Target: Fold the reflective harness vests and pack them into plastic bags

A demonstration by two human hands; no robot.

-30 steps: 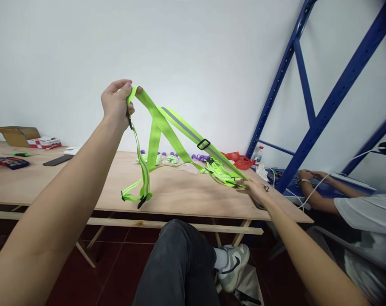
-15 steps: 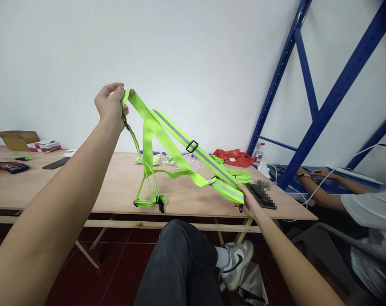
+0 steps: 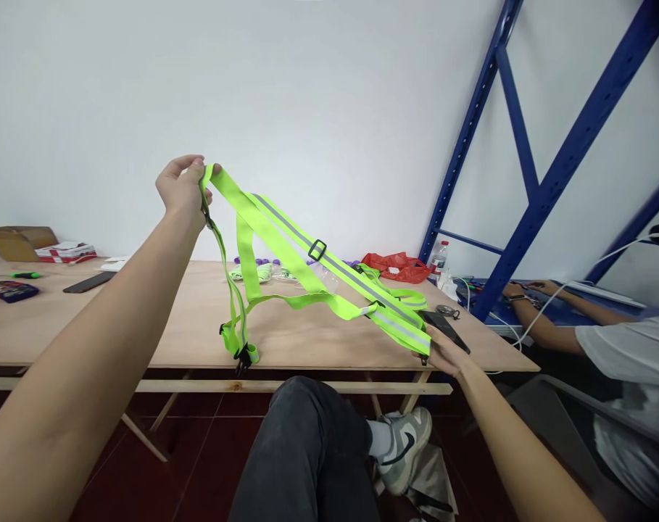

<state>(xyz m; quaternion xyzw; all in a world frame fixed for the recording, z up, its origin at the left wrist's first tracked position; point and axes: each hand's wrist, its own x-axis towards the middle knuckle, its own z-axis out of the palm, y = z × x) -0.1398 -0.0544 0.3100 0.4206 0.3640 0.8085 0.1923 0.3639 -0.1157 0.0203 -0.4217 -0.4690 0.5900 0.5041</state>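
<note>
A white wall [image 3: 307,87] is behind a long wooden surface [image 3: 318,341]. The floor [image 3: 199,464] has dark red tiles. On the right is a blue frame [image 3: 576,145].

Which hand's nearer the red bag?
Right. The right hand, holding the lower end of the green straps, is in front of the red bag; the left hand, raised with the upper end, is well off to the bag's left.

L hand [image 3: 181,190]: bit lower vs 1s ago
R hand [image 3: 444,354]: down too, nearer tabletop [image 3: 318,341] edge
Green straps [image 3: 287,254]: bunch by R hand now opened into flat bands
R-side phone [image 3: 452,332]: more showing now
</note>
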